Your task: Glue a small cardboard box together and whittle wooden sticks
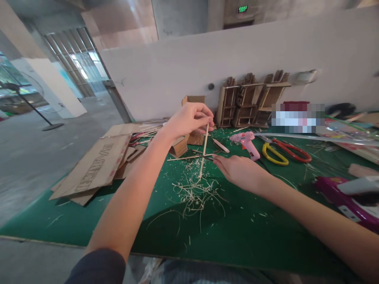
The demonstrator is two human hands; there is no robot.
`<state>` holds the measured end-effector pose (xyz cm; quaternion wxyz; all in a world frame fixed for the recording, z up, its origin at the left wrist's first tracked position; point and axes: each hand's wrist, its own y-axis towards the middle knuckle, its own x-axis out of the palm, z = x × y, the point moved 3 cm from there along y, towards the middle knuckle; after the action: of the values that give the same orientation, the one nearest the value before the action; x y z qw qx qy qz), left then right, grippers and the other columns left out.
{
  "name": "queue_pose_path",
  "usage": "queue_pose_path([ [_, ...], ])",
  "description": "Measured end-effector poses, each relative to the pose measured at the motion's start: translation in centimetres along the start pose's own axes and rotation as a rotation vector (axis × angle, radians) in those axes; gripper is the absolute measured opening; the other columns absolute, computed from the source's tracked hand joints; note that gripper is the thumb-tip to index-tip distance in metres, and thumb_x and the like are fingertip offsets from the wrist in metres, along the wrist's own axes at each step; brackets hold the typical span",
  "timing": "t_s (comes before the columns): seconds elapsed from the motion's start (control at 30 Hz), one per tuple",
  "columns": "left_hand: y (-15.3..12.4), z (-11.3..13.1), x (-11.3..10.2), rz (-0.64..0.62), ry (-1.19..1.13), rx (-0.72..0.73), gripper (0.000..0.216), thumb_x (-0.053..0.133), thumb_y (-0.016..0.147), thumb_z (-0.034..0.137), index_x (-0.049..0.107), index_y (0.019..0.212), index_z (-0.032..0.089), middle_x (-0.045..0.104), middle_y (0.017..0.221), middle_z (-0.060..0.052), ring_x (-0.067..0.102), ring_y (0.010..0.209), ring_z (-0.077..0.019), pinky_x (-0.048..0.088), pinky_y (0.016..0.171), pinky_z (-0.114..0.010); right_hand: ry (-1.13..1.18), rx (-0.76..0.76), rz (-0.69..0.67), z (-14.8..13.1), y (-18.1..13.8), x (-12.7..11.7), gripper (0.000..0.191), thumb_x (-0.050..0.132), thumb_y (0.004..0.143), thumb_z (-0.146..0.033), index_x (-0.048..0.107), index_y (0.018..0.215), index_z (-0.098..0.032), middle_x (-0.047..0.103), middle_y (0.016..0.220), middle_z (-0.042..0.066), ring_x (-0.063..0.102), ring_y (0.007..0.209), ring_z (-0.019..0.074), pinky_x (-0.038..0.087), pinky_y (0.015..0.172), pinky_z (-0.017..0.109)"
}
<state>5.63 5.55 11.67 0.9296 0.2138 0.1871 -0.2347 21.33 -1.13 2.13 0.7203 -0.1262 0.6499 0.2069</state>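
Observation:
My left hand (pixel 194 117) pinches the top end of a thin pale wooden stick (pixel 205 144), which stands nearly upright, slightly tilted. Its lower end reaches down to the green table among curly wood shavings (pixel 197 196). In my right hand (pixel 241 172) is a knife (pixel 208 157), its handle mostly covered by my fingers. The narrow dark blade crosses the stick about midway and appears to touch it. Another thin stick (pixel 182 158) lies flat on the table behind the shavings.
Cardboard sheets (pixel 89 161) lie on the left. A pink glue gun (pixel 248 144), scissors with one yellow and one red handle (pixel 291 150), and a purple device (pixel 334 193) are on the right. Cardboard structures (pixel 251 100) lean against the white wall. A white-handled tool (pixel 221 146) lies behind my right hand.

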Motion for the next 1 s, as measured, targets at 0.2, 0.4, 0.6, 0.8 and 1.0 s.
queue_pose_path([
  [0.2, -0.2, 0.0, -0.3, 0.014, -0.016, 0.001, 0.014, 0.064, 0.082, 0.026, 0.058, 0.086, 0.015, 0.07, 0.083, -0.009, 0.07, 0.081, -0.0171, 0.058, 0.076, -0.032, -0.125, -0.126, -0.029, -0.8, -0.4, 0.1, 0.05, 0.024, 0.1, -0.034, 0.048, 0.138, -0.013, 0.071, 0.076, 0.013, 0.068, 0.066, 0.0224, 0.037, 0.051, 0.028],
  [0.4, -0.1, -0.6, -2.1, 0.06, 0.001, -0.009, 0.006, 0.06, 0.085, 0.018, 0.058, 0.088, 0.013, 0.07, 0.081, -0.007, 0.07, 0.078, -0.0171, 0.06, 0.069, -0.034, -0.173, -0.058, 0.012, 0.2, 0.5, 0.8, 0.055, 0.021, 0.1, -0.04, 0.037, 0.145, -0.014, 0.069, 0.065, 0.008, 0.065, 0.055, 0.0214, 0.029, 0.046, 0.026],
  [0.6, -1.1, 1.7, -4.5, 0.264, 0.124, 0.051, 0.007, 0.06, 0.084, 0.007, 0.059, 0.081, 0.013, 0.069, 0.074, -0.006, 0.068, 0.068, -0.0143, 0.06, 0.066, -0.036, -0.203, -0.146, -0.025, -0.1, 0.0, 2.0, 0.053, 0.021, 0.1, -0.038, 0.035, 0.147, -0.017, 0.066, 0.059, 0.006, 0.066, 0.057, 0.0218, 0.032, 0.048, 0.026],
  [0.8, -4.2, 3.3, -11.5, 0.828, 0.634, 0.247, 0.011, 0.064, 0.078, 0.012, 0.061, 0.089, 0.011, 0.067, 0.077, -0.005, 0.068, 0.067, -0.0161, 0.057, 0.054, -0.03, -0.11, -0.135, -0.042, -0.1, 0.2, 1.5, 0.056, 0.017, 0.099, -0.044, 0.036, 0.146, -0.019, 0.068, 0.062, 0.005, 0.064, 0.054, 0.0219, 0.035, 0.046, 0.027],
  [1.0, -5.7, -1.5, -19.4, 0.825, 1.131, 0.059, 0.016, 0.061, 0.083, 0.022, 0.064, 0.094, 0.012, 0.067, 0.079, -0.003, 0.064, 0.071, -0.0138, 0.054, 0.077, -0.038, -0.137, -0.224, -0.054, 0.0, 0.3, 2.4, 0.054, 0.019, 0.1, -0.044, 0.039, 0.144, -0.021, 0.072, 0.07, 0.007, 0.067, 0.059, 0.0218, 0.036, 0.049, 0.026],
])
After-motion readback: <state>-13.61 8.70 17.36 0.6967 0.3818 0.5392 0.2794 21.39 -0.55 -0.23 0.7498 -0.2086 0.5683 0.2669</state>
